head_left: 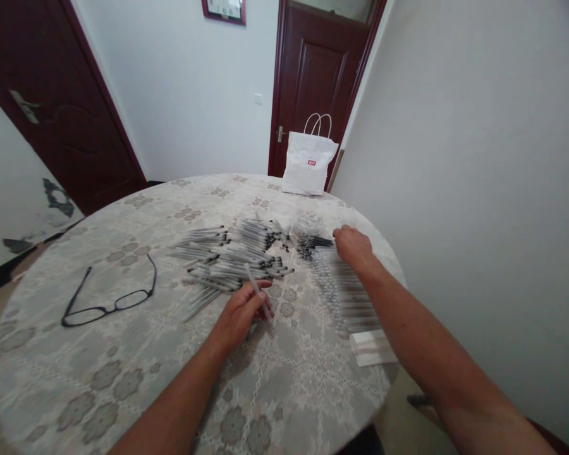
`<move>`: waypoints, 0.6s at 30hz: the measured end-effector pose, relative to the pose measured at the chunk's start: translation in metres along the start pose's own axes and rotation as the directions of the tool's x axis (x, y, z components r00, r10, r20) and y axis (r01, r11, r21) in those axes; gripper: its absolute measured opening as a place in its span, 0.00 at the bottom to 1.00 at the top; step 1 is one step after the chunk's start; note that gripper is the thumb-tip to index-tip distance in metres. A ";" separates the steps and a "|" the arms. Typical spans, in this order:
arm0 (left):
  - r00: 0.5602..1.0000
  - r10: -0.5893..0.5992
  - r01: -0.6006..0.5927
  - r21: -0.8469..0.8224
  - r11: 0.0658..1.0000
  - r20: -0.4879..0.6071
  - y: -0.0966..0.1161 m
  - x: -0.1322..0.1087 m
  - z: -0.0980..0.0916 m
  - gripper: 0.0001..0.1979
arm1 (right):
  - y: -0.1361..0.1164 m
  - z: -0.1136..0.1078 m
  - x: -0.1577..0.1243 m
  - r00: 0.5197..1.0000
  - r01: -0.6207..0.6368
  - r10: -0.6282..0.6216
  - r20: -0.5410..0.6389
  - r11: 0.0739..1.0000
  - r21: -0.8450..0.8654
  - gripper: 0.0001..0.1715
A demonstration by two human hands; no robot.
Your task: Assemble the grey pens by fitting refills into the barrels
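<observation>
My left hand (246, 309) is closed round a clear, whitish pen tube (258, 289), held tilted over the cloth. Beyond it lies a spread of pens with black ends (232, 259). My right hand (353, 245) reaches to the far right, its fingers pinched together beside some dark thin pieces (320, 241); what they hold, if anything, is too small to tell. Below that hand, a stack of clear tubes (353, 287) lies in rows, partly behind my right forearm. Small black pieces (285, 246) are scattered between the pens and the dark pieces.
Black-framed glasses (107, 311) rest at the left of the round table (137, 379) with its patterned cloth. A white paper bag (308, 165) stands at the far edge. Clear plastic (307, 221) lies behind the dark pieces, and a folded white item (370, 347) near the right edge.
</observation>
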State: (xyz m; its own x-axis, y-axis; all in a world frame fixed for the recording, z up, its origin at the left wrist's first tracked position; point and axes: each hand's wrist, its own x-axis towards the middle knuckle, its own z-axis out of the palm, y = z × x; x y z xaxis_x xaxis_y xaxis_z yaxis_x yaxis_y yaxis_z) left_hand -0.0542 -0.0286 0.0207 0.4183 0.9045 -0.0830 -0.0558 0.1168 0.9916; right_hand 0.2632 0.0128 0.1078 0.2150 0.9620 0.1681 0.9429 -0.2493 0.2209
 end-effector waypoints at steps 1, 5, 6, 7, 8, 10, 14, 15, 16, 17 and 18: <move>1.000 -0.002 0.002 -0.024 1.000 0.003 0.000 -0.001 0.001 0.21 | -0.004 -0.002 -0.006 0.999 0.013 -0.011 -0.032 0.998 0.063 0.18; 0.999 -0.008 0.012 -0.086 0.996 0.050 -0.001 -0.003 0.002 0.18 | -0.039 -0.006 -0.040 0.969 0.236 -0.165 -0.181 0.832 0.503 0.15; 0.998 -0.016 0.022 -0.087 0.996 0.066 -0.001 -0.003 0.002 0.18 | -0.050 -0.005 -0.050 0.960 0.278 -0.197 -0.198 0.737 0.616 0.16; 0.996 -0.026 0.033 -0.081 0.996 0.083 0.000 -0.004 0.002 0.18 | -0.062 -0.004 -0.060 0.955 0.295 -0.218 -0.200 0.638 0.712 0.17; 0.995 -0.034 0.041 -0.073 0.996 0.099 0.000 -0.005 0.002 0.18 | -0.074 -0.003 -0.069 0.953 0.292 -0.232 -0.193 0.543 0.787 0.18; 0.991 -0.031 0.037 -0.049 0.998 0.129 0.003 -0.008 0.002 0.17 | -0.096 -0.001 -0.084 0.952 0.267 -0.250 -0.177 0.395 0.879 0.22; 0.981 0.011 -0.020 0.045 0.999 0.195 0.005 -0.010 0.002 0.21 | -0.122 -0.002 -0.099 0.941 0.248 -0.295 -0.166 0.266 0.931 0.16; 0.979 0.023 -0.037 0.068 0.997 0.201 0.004 -0.009 0.002 0.23 | -0.125 -0.003 -0.101 0.940 0.244 -0.301 -0.160 0.266 0.933 0.14; 0.979 0.035 -0.053 0.084 0.995 0.199 0.003 -0.009 0.001 0.23 | -0.126 -0.004 -0.101 0.940 0.240 -0.305 -0.153 0.273 0.932 0.13; 0.980 0.048 -0.067 0.091 0.994 0.194 0.002 -0.008 0.001 0.23 | -0.126 -0.005 -0.101 0.940 0.239 -0.307 -0.148 0.284 0.929 0.12; 0.981 0.056 -0.074 0.088 0.993 0.187 0.001 -0.007 0.001 0.23 | -0.126 -0.005 -0.101 0.940 0.239 -0.309 -0.145 0.293 0.926 0.12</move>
State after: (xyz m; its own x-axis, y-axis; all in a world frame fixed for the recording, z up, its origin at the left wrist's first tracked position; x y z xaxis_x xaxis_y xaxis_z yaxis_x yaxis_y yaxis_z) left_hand -0.0565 -0.0351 0.0223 0.5768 0.8169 -0.0070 -0.0066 0.0133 0.9999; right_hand 0.1214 -0.0535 0.0673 -0.1264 0.9652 0.2289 0.5630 0.2598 -0.7845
